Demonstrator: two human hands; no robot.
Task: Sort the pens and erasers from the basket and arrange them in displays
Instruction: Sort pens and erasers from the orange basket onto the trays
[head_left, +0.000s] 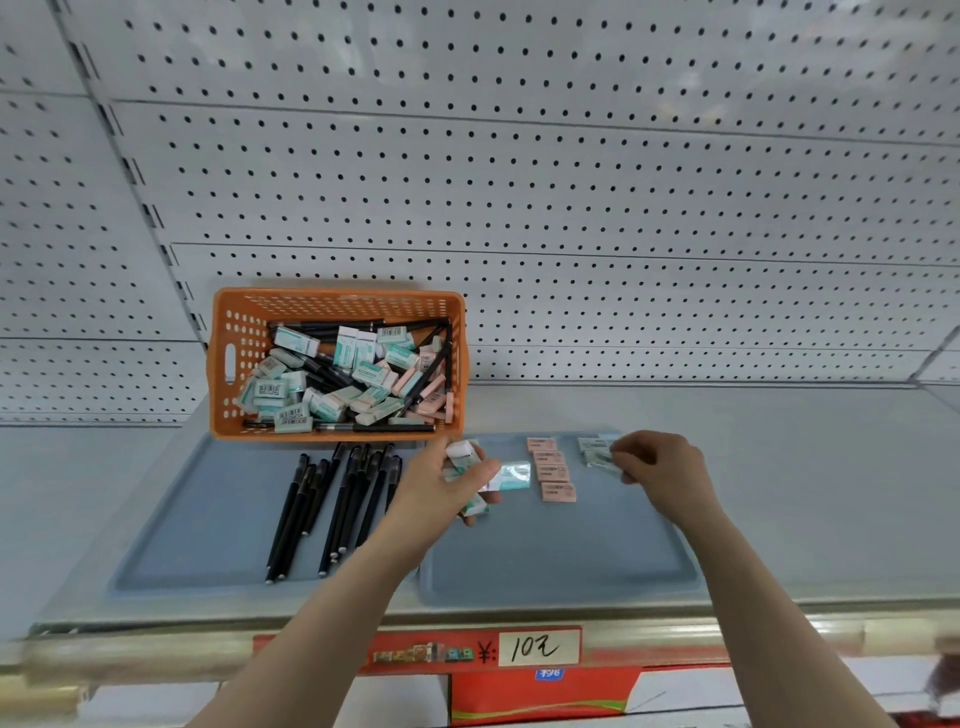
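Your left hand (447, 486) is clutching several erasers (462, 452). Your right hand (657, 467) is pinching a green eraser (597, 458) on the tray (545, 561).

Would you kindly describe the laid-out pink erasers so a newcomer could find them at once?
Start at the orange basket on the shelf; in front lie two blue-grey trays, pens on the left one. On the right tray, between the left hand and right hand, the pink erasers form a column of four; their neighbours are mint erasers.
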